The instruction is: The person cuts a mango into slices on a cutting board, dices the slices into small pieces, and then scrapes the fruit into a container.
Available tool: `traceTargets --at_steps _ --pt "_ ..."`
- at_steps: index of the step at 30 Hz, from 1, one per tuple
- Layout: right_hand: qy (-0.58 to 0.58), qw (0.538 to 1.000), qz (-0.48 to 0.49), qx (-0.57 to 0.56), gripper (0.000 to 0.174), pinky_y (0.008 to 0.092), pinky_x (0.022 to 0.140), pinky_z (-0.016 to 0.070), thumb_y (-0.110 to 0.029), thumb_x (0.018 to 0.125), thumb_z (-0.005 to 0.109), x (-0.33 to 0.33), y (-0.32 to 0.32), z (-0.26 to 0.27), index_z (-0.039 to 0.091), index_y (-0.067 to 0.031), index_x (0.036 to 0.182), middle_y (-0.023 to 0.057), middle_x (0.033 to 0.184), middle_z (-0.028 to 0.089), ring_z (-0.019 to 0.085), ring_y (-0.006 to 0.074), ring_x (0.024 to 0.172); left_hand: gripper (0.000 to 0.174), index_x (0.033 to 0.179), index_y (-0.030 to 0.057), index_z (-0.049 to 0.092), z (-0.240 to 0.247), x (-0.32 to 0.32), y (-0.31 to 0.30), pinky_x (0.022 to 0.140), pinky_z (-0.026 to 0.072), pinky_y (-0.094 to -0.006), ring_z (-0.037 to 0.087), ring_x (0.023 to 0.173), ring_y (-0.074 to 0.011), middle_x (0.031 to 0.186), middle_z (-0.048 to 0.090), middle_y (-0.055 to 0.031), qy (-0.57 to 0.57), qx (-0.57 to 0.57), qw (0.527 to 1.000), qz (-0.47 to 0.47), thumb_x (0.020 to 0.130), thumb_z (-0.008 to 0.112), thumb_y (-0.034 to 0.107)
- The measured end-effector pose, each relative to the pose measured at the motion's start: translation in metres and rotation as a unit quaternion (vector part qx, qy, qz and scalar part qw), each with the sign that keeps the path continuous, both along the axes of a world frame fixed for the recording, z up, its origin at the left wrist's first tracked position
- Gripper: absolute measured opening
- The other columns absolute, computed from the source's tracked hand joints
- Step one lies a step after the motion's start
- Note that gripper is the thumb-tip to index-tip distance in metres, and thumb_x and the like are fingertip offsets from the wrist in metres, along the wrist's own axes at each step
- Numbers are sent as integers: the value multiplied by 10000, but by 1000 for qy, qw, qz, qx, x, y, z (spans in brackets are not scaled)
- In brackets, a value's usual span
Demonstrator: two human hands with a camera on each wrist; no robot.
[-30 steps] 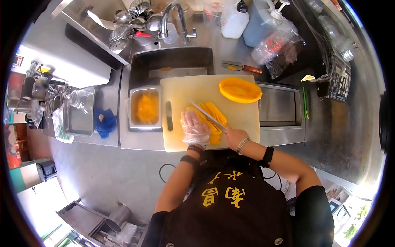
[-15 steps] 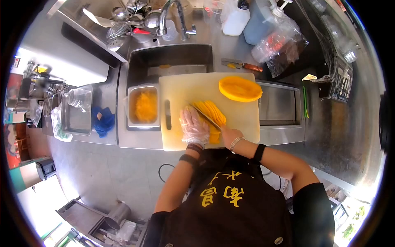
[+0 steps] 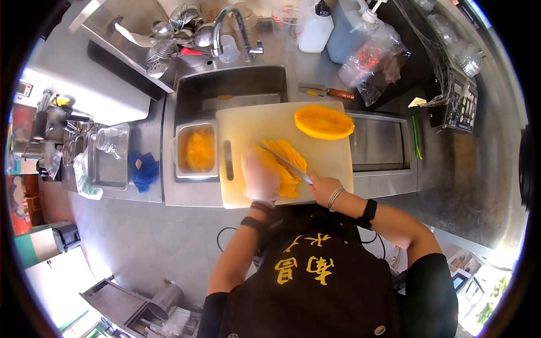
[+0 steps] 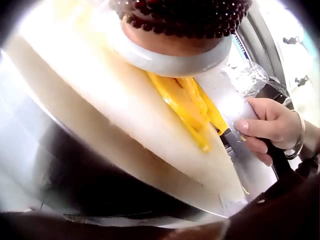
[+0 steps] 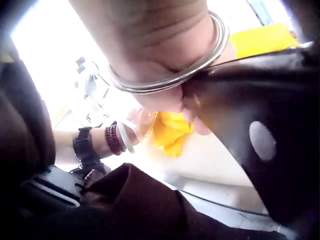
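One cutting board (image 3: 338, 158) carries the work, its corner over the sink (image 3: 231, 79). Left of it, a metal pan (image 3: 197, 174) of orange-yellow pieces (image 3: 200, 149), too blurry to sort by shape. Whole-looking fruit half (image 3: 324, 123), far right of board, apart from the cutting. Sliced fruit (image 3: 294, 153) lies mid-board, fanned in thin strips.

Left hand (image 3: 261, 176) at the left side of the slices; motion-blurred in the head view, so cannot tell how its fingers lie. Right hand (image 3: 326, 190) grips the knife (image 3: 298, 173) by its handle, blade slanting across the slices toward the left hand.

Step in hand, by my reading: slicing, well along on this portion, the other half uncut. Next move seems to call for steadying the fruit, fingertips clear of the edge, before another stroke.
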State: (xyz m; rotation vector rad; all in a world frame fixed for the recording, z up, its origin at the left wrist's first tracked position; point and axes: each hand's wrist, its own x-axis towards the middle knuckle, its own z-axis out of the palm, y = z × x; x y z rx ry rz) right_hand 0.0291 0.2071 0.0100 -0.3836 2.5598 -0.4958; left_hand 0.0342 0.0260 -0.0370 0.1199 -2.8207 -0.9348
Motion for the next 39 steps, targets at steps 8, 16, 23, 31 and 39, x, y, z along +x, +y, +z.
traceTargets --at_steps 8,16,23,31,39 --pt "-36 999 14 20 204 460 543 421 -204 807 456 24 -8 -22 394 -42 914 176 612 555 551 367 586 614 1288 -30 163 -33 7 31 948 275 -442 256 1167 -447 1277 202 -317 64 36 989 125 775 458 135" --pt "-29 999 -6 22 198 462 534 420 -204 806 460 17 8 -10 381 -41 886 173 599 553 547 369 574 683 1289 -40 101 -26 19 25 941 275 -461 227 1157 -483 1254 189 -345 78 59 992 85 747 493 92" --pt "-58 997 7 46 190 464 532 419 -195 805 455 37 1 -29 375 -48 895 166 584 547 546 365 568 685 1264 -53 143 -19 6 25 942 200 -540 209 1168 -471 1246 215 -319 71 13 997 25 718 515 128" --pt "-44 998 -11 36 194 461 526 421 -199 808 452 27 5 -10 373 -41 889 161 584 548 548 360 562 641 1285 -17 194 -49 2 -3 1033 95 -418 152 1247 -346 1332 204 -204 -54 -182 981 -40 775 479 247" --pt "-47 998 -1 39 199 450 532 427 -197 809 450 33 -12 -14 371 -31 885 163 593 552 553 356 569 572 1243 -43 245 -48 -9 7 993 192 -465 210 1214 -395 1284 269 -229 7 -113 993 39 760 462 173"
